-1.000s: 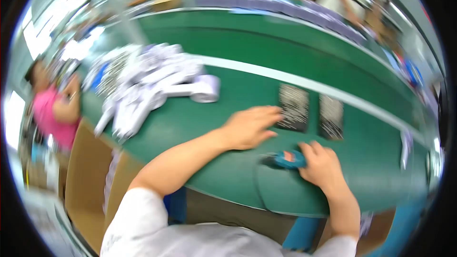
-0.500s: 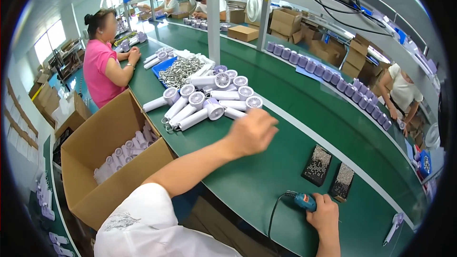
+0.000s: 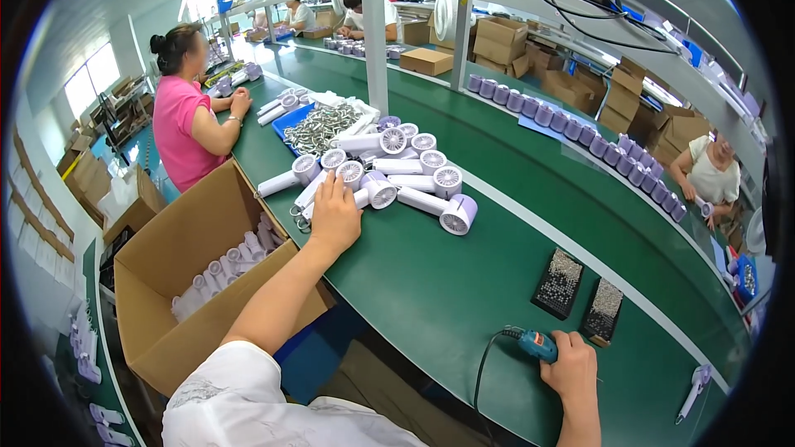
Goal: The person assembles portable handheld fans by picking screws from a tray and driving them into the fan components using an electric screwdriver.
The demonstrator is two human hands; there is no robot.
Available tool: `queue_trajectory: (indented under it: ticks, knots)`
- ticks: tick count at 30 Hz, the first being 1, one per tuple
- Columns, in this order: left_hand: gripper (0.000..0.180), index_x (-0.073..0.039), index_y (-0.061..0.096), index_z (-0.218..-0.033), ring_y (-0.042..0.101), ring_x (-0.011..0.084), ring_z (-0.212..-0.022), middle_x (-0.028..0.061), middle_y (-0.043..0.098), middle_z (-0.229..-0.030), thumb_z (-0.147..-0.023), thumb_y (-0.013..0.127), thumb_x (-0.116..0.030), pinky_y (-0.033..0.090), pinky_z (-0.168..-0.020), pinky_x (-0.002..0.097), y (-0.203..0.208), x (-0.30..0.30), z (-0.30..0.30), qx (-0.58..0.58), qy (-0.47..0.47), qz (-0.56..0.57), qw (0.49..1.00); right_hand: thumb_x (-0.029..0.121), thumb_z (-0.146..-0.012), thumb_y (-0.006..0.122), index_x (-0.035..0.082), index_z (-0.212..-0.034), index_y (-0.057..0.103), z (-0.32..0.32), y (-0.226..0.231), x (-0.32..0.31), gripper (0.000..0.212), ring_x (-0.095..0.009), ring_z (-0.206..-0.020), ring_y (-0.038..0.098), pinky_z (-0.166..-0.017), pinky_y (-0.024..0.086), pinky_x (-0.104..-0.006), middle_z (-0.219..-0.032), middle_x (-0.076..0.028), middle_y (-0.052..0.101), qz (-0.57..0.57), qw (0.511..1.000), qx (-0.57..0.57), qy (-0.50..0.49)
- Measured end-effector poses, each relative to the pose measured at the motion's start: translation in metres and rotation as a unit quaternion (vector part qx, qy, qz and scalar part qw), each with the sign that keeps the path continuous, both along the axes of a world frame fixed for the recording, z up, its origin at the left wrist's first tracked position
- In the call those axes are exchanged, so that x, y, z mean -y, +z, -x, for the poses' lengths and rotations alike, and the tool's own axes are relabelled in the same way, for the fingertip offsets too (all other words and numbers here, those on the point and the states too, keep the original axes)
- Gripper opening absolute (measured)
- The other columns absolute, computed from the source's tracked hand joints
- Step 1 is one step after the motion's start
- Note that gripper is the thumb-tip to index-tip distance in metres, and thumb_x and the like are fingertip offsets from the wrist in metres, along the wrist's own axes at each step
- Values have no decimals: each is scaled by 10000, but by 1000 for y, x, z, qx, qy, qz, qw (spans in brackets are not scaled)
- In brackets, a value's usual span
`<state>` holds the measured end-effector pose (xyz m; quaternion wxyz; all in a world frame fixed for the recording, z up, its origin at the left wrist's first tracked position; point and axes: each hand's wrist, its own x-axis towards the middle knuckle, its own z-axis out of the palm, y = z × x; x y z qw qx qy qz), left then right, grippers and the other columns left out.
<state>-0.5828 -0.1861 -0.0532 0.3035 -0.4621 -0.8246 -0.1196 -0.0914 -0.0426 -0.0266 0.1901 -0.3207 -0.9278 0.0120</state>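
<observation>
**Left hand on the dryer pile, right hand on the blue driver**

A long green surface point(image 3: 464, 281) curves through a factory hall with windows at the far left, a shelf rail overhead and stacked cartons beyond. A person in pink point(image 3: 186, 128) works at the same surface beyond the pile of pale lilac hair-dryer bodies point(image 3: 389, 170); two more people sit at the far end, and another sits at the right beyond the pile.

About ten dryer bodies lie in the pile. Behind it sits one blue tray of metal parts point(image 3: 319, 126). Two black trays of small screws point(image 3: 580, 294) lie to the right of the pile, toward the near edge. One open cardboard box point(image 3: 161, 281), holding more lilac parts, stands left of the pile, below the surface edge.

The left hand point(image 3: 334, 217) lies flat, fingers spread, its grip resting on the near edge of the pile without closing round anything. The right hand point(image 3: 570, 372), well right of the pile, has its grip wrapped round a blue electric screwdriver point(image 3: 537, 344) with a black cable.
</observation>
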Motion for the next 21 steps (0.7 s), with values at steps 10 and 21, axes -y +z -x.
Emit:
queue_trajectory:
  ticks: [10, 21]
  knots:
    - [422, 96, 644, -1066, 429, 460, -1383, 292, 556, -1336, -772, 795, -167, 338, -1152, 555, 4, 5, -12, 18, -37, -33, 999, 63, -605, 794, 54, -980, 695, 0, 2, 3, 387, -381, -746, 663, -674, 562, -455, -853, -159, 649, 12, 1000, -6, -7]
    - [391, 2, 566, -1146, 680, 387, -823, 207, 681, -956, -867, 790, -157, 542, -721, 439, 60, 13, -109, 162, -208, -216, 940, 100, -562, 835, 61, -1060, 662, -16, -8, -9, 529, -375, -705, 650, -632, 534, -459, -841, -139, 627, -27, 999, 23, 0]
